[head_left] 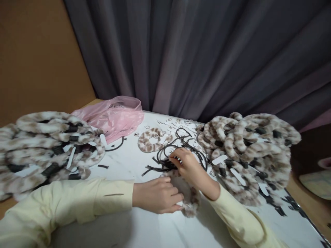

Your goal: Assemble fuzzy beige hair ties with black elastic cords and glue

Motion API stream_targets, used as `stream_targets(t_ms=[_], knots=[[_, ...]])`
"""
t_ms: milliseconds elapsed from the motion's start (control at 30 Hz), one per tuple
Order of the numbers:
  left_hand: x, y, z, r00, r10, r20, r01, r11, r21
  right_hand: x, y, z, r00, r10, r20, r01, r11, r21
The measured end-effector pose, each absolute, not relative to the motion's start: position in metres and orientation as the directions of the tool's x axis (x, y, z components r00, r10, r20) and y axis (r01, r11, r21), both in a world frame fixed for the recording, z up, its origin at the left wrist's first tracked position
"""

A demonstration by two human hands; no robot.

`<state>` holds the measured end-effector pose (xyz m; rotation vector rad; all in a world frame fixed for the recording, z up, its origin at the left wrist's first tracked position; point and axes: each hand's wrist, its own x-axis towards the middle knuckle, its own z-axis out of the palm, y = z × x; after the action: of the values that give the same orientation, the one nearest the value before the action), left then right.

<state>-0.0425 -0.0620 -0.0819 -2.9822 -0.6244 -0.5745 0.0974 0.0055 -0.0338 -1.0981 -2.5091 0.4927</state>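
A: What is held by the left hand [160, 195]?
B: The furry ring [194, 203] is held against the white table [144, 227] at its left side, with the fingers curled nearly closed; a white tag [179, 204] is partly covered by the fingertips.
A: And the right hand [184, 161]?
B: It is reached over the ring's far side, its thumb and forefinger brought together at the tangled black cords [167, 164]. Whether a strand is pinched cannot be told.
A: What is laid around them?
B: A flat furry ring [147, 140] is set beyond the left hand, near the cords. Furry rings are heaped in a left pile [46, 148] and a right pile [248, 151]. A pink bag [116, 115] is placed beside the left pile.
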Motion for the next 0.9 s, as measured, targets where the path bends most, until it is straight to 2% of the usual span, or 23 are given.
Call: stream_targets(t_ms=[167, 233, 300, 400, 467, 600, 733, 800, 900], knots=[[-0.043, -0.061, -0.083, 0.846, 0.377, 0.377, 0.392, -0.919, 0.041, 0.142, -0.016, 0.025, -0.642, 0.737, 0.21, 0.485, 0.603, -0.634], [-0.043, -0.061, -0.083, 0.846, 0.383, 0.371, 0.385, -0.92, 0.071, 0.165, -0.024, 0.043, -0.678, 0.713, 0.177, 0.483, 0.615, -0.624], [-0.044, -0.061, -0.082, 0.847, 0.388, 0.365, 0.376, -0.921, 0.105, 0.186, -0.03, 0.05, -0.776, 0.627, 0.064, 0.495, 0.67, -0.553], [-0.044, -0.061, -0.081, 0.85, 0.38, 0.366, 0.37, -0.924, 0.099, 0.205, -0.035, 0.04, -0.82, 0.547, -0.169, 0.563, 0.717, -0.41], [-0.043, -0.062, -0.081, 0.851, 0.379, 0.363, 0.38, -0.922, 0.073, 0.202, -0.039, 0.028, -0.763, 0.617, -0.192, 0.642, 0.691, -0.332], [-0.043, -0.063, -0.081, 0.852, 0.387, 0.351, 0.399, -0.916, 0.043, 0.168, -0.054, 0.008, -0.705, 0.66, -0.258, 0.702, 0.598, -0.387], [-0.044, -0.062, -0.081, 0.861, 0.384, 0.333, 0.392, -0.919, 0.044, 0.145, -0.066, -0.008, -0.614, 0.704, -0.357, 0.788, 0.519, -0.332], [-0.043, -0.062, -0.08, 0.851, 0.413, 0.324, 0.407, -0.909, 0.09, 0.147, -0.069, -0.015, -0.578, 0.739, -0.346, 0.812, 0.477, -0.336], [-0.042, -0.062, -0.079, 0.799, 0.516, 0.309, 0.482, -0.857, 0.184, 0.158, -0.07, -0.019, -0.613, 0.747, -0.259, 0.757, 0.46, -0.464]])
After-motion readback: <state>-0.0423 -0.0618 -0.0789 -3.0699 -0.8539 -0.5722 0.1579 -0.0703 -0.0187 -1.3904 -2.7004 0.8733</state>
